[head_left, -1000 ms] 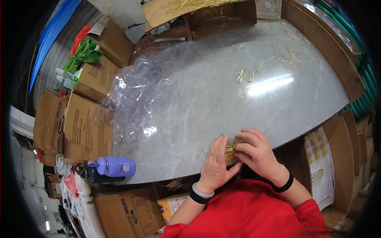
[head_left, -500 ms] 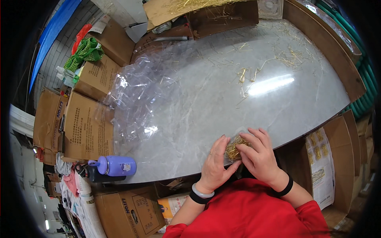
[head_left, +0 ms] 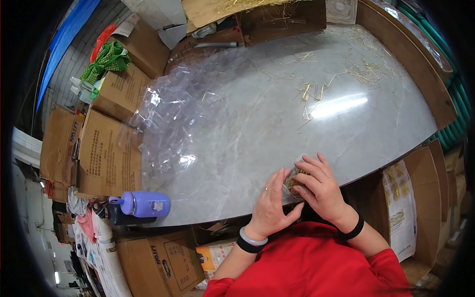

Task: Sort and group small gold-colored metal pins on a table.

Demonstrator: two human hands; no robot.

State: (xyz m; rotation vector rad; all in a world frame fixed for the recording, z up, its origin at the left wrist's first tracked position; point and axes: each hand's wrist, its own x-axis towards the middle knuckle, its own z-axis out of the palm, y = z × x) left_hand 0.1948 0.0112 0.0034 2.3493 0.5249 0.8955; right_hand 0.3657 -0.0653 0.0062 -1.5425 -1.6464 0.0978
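Note:
A small bundle of gold wire hooks [head_left: 293,185], in what looks like a clear plastic wrapper or box, sits between my hands at the table's near edge. My left hand [head_left: 271,204] steadies its left side with long, straight fingers, thumb apart. Over its top and right side curl the fingers of my right hand [head_left: 320,190], which hide much of the bundle. Both hands hold it between them. Loose gold wire hooks [head_left: 308,92] lie farther off on the grey marbled table [head_left: 237,143].
Clear plastic boxes [head_left: 173,109] are heaped at the table's left. A purple bottle [head_left: 148,204] lies at the near left edge. Cardboard boxes [head_left: 111,158] stand along the left. To my right, an open carton [head_left: 425,198] holds a sheet with gold bundles [head_left: 398,190].
My right hand has shifted slightly up and left, covering more of the gold bundle. The left hand stays nearly in place, and the view has shifted slightly.

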